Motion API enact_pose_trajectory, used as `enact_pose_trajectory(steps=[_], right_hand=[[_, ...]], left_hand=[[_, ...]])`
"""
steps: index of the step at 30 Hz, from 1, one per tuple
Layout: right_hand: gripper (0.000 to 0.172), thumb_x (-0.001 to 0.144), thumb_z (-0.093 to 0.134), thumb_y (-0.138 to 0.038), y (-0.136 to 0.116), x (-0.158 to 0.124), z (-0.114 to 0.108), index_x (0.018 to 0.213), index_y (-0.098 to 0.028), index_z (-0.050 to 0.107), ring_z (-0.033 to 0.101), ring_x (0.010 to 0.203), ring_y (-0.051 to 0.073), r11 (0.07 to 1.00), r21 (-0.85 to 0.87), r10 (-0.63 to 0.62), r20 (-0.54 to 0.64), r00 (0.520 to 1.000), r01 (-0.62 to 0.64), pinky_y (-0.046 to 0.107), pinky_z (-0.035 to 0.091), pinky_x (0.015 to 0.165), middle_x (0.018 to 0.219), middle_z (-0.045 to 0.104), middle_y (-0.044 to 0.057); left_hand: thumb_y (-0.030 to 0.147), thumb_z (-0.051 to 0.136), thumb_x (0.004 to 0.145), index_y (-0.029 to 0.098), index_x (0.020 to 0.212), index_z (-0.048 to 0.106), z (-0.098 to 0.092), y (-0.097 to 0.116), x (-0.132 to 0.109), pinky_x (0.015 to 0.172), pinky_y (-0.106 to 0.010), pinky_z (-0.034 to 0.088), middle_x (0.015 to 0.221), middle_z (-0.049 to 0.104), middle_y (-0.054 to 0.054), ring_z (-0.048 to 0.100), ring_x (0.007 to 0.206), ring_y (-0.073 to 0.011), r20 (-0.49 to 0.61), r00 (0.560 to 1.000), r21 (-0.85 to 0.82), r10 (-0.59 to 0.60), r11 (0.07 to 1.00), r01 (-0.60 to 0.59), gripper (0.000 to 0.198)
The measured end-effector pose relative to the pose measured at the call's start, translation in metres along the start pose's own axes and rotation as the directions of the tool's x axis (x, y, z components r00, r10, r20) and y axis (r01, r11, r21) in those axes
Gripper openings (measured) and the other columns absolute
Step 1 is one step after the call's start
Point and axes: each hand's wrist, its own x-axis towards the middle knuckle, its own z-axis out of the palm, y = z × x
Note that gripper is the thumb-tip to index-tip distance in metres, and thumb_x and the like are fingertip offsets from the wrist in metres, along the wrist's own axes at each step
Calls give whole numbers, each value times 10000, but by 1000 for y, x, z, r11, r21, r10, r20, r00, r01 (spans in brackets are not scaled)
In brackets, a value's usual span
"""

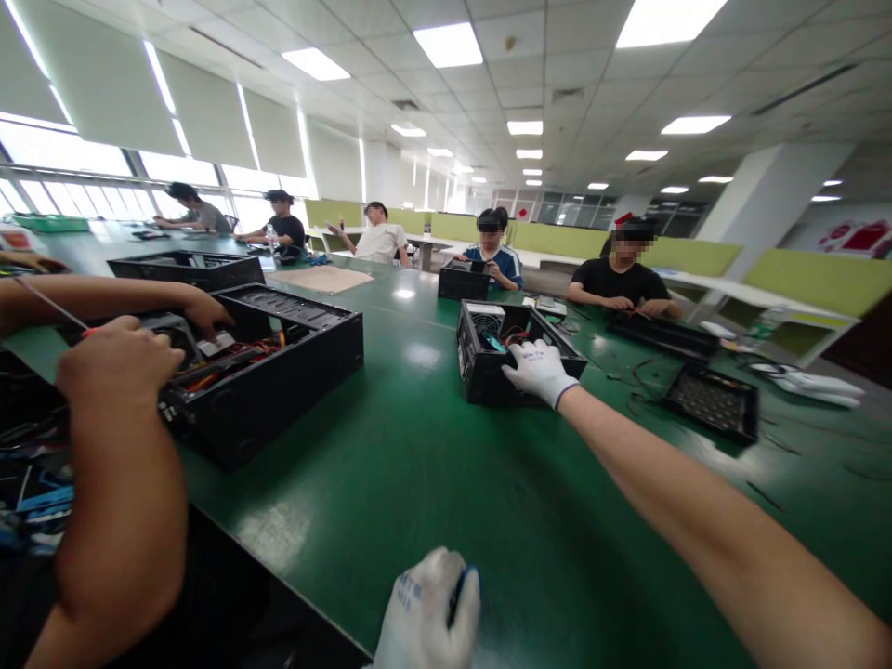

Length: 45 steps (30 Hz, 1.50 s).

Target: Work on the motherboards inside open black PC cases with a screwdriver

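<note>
My right hand (538, 370), in a white glove, reaches out over the near wall of a small black computer case (488, 381). Its fingers curl over the rim and the thumb lies along the outside. Inside the open case a fan grille and coloured wires show. Low in the middle of the view is my left hand (428, 609), gloved too and closed. Something dark with a blue edge shows between its thumb and fingers, too little of it to name.
On the left a co-worker's hands (122, 358) work at a larger open computer case (279, 372), one holding a screwdriver. A black perforated panel (714, 404) and loose cables lie right on the green table (418, 483). Other people sit at the far side, near more cases.
</note>
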Motion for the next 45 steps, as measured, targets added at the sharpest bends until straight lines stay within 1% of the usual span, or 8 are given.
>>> enact_pose_trajectory(steps=[4, 8, 14, 18, 25, 31, 39, 45], right_hand=[[529, 1027, 480, -530, -11, -66, -16, 1302, -117, 661, 564, 1191, 368, 997, 0, -73, -30, 997, 73, 467, 420, 950, 1242, 682, 228], [578, 1031, 455, -583, -12, -150, -37, 1380, -162, 643, 559, 1147, 353, 982, 14, -189, -48, 981, 190, 450, 395, 944, 1199, 692, 179], [564, 1032, 496, -586, 25, -243, -46, 1287, -121, 685, 616, 982, 300, 930, 125, -326, -157, 932, 346, 416, 452, 873, 1074, 703, 155], [502, 1027, 534, -550, 41, -257, -37, 1196, -109, 703, 631, 919, 296, 938, 92, -304, -236, 923, 333, 419, 471, 821, 1019, 705, 151], [405, 1026, 561, -501, 32, -278, -45, 1077, -138, 732, 665, 837, 277, 904, 117, -355, -335, 873, 412, 400, 487, 761, 922, 719, 117], [398, 1034, 544, -501, 29, -313, -62, 1035, -156, 743, 677, 764, 260, 863, 191, -400, -305, 864, 468, 394, 482, 720, 846, 715, 91], [335, 1046, 525, -453, 23, -351, -89, 995, -195, 733, 659, 716, 228, 783, 309, -473, -269, 839, 540, 371, 464, 673, 806, 714, 68], [330, 1061, 469, -461, 20, -383, -115, 1062, -252, 724, 660, 722, 219, 725, 388, -456, -349, 818, 570, 356, 495, 652, 891, 761, 77]], left_hand=[[302, 483, 1067, 225, 894, 611, -5, 5, 4, 609, -259, 508, 749, 653, -14, 672, 650, -156, 7, 1000, -20, -14, 1000, 14, 229], [299, 490, 1071, 218, 926, 623, -6, 5, 3, 648, -273, 523, 772, 660, -15, 670, 674, -160, 0, 1000, -54, -12, 998, 12, 212], [313, 506, 1075, 216, 971, 643, -6, 1, 1, 691, -277, 550, 828, 701, -25, 699, 733, -171, 18, 1000, -69, -15, 997, 16, 197], [336, 521, 1073, 221, 991, 648, -6, 0, -2, 717, -286, 559, 848, 716, -22, 712, 750, -179, -7, 1000, -42, 13, 999, -13, 190], [387, 512, 1067, 225, 942, 669, -12, 6, -1, 725, -289, 563, 847, 726, -31, 711, 749, -187, -2, 1000, -63, -23, 998, 22, 258], [541, 452, 1041, 220, 778, 596, -46, 36, 15, 632, -290, 474, 707, 617, -2, 600, 660, -179, 58, 962, -139, -265, 953, 271, 439], [578, 614, 908, 222, 687, 468, -88, 91, 59, 593, -257, 354, 635, 417, 56, 425, 628, -134, 236, 894, -105, -381, 904, 414, 444], [478, 567, 924, 230, 686, 412, -103, 102, 35, 553, -227, 355, 632, 393, 63, 422, 602, -116, 370, 850, -89, -375, 896, 434, 378]])
